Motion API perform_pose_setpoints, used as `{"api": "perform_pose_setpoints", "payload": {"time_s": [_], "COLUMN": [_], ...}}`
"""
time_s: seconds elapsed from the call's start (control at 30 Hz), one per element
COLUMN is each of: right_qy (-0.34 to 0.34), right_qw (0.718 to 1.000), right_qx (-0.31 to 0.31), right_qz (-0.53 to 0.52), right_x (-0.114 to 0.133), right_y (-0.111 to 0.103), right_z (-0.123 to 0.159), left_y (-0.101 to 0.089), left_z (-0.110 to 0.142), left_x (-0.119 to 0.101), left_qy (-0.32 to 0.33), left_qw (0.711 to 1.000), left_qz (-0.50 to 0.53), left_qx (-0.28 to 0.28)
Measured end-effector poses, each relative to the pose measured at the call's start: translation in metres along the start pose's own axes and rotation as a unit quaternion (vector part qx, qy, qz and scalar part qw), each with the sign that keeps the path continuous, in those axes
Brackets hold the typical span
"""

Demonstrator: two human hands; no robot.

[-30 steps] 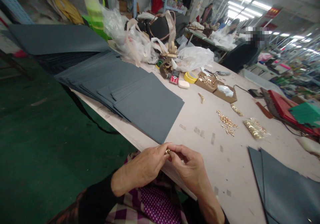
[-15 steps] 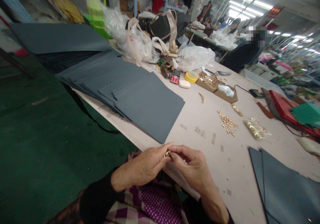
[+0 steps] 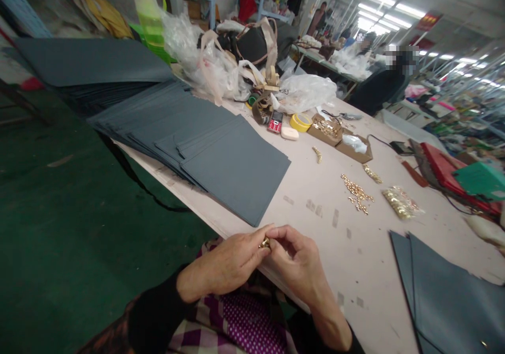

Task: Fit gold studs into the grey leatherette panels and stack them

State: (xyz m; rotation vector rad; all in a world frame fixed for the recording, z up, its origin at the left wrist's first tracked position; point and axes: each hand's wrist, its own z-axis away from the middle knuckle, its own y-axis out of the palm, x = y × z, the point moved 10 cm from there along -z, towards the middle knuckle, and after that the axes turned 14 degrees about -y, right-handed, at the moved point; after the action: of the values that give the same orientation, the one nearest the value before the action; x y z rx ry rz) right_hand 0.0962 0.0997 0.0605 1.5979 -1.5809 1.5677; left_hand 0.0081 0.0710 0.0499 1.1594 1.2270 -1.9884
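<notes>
Small shiny gold-coloured metal fittings [image 3: 264, 243] show between my fingertips at the table's near edge; their exact kind is too small to tell. My left hand [image 3: 223, 264] is closed around them, thumb and fingers pressed together. Meeting it from the other side, my right hand [image 3: 298, 264] pinches at the same fittings with thumb and forefinger. Just beyond my hands lies a stack of dark grey flat sheets [image 3: 236, 170]. Loose gold pieces [image 3: 357, 191] are scattered further right, beside a clear bag of gold fittings [image 3: 401, 202].
Grey panels [image 3: 453, 291] lie at the right. Cardboard boxes [image 3: 357, 154], yellow tape [image 3: 300, 122] and a red-keyed phone [image 3: 275, 121] stand toward the back, before plastic bags [image 3: 307, 92]. A red case [image 3: 445, 159] is far right. Another person [image 3: 374, 88] sits beyond the table.
Both hands stay together at the same spot; the right fingers have shifted slightly around the gold fittings. The view has moved a little.
</notes>
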Motion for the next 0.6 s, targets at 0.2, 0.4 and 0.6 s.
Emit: {"api": "perform_pose_setpoints", "payload": {"time_s": [0.2,0.4,0.6], "right_qy": [0.009,-0.004,-0.161], "right_qw": [0.999,1.000,0.958], "right_qx": [-0.031,0.019,0.112], "right_qz": [-0.005,0.017,0.208], "right_x": [0.001,0.006,0.010], "right_y": [0.008,0.010,0.042], "right_z": [-0.003,-0.031,-0.097], "left_y": [-0.009,-0.032,-0.050], "left_z": [0.004,0.013,0.033], "left_x": [0.000,0.041,0.092], "left_qy": [-0.009,-0.080,-0.135], "left_qw": [0.997,0.939,0.829], "left_qz": [0.067,0.317,0.503], "left_qx": [-0.047,-0.108,-0.204]}}
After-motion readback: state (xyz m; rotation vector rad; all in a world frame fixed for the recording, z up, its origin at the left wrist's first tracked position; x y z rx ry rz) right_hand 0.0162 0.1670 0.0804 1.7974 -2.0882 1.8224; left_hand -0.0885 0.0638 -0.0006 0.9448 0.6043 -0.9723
